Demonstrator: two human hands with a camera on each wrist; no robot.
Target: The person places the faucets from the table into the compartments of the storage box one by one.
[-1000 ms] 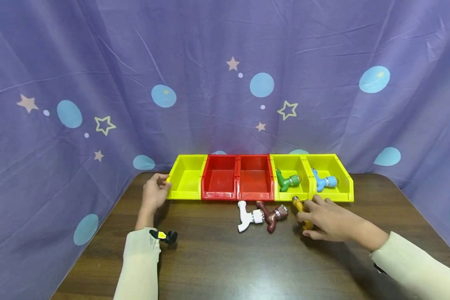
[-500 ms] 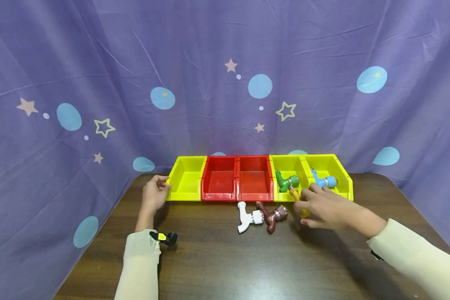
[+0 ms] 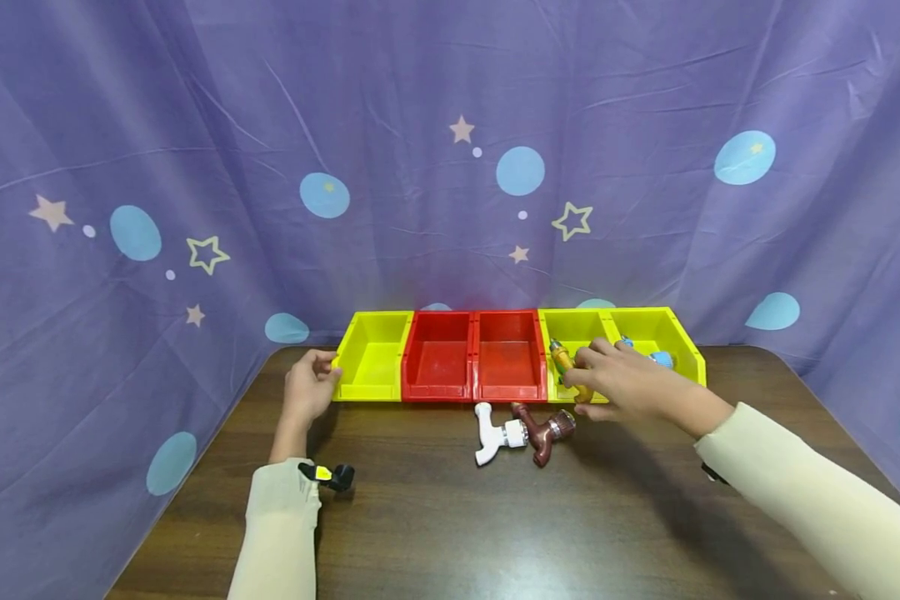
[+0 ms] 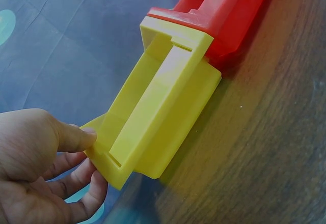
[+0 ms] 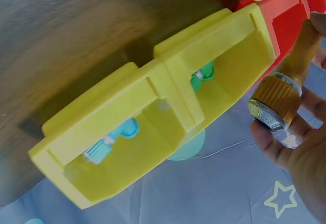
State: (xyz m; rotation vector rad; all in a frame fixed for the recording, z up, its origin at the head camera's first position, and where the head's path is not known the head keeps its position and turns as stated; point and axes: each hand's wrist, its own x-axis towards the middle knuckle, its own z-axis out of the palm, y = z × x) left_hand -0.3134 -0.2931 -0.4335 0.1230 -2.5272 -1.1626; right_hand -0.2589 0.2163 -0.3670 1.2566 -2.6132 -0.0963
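My right hand [image 3: 630, 385] grips an orange-yellow tap [image 3: 562, 358] over the yellow bin that holds the green tap [image 5: 205, 73]. In the right wrist view the ribbed knob of the orange-yellow tap [image 5: 277, 99] shows between the fingers. A blue tap [image 3: 662, 359] lies in the far-right yellow bin [image 3: 688, 354], partly covered by the hand. My left hand [image 3: 309, 387] pinches the outer edge of the far-left yellow bin [image 3: 372, 390]; the left wrist view shows thumb and fingers on that bin's corner [image 4: 104, 168].
Two red bins [image 3: 438, 392] [image 3: 512, 392] stand between the yellow ones. On the wooden table [image 3: 450, 517], in front of the bins, lie a white tap [image 3: 491, 433] and a dark red tap [image 3: 543, 433], side by side. A purple curtain [image 3: 420, 100] hangs behind.
My right hand has lifted the orange-yellow tap off the table and moved it up and left over the green tap's bin. My left hand has stayed at the far-left bin.
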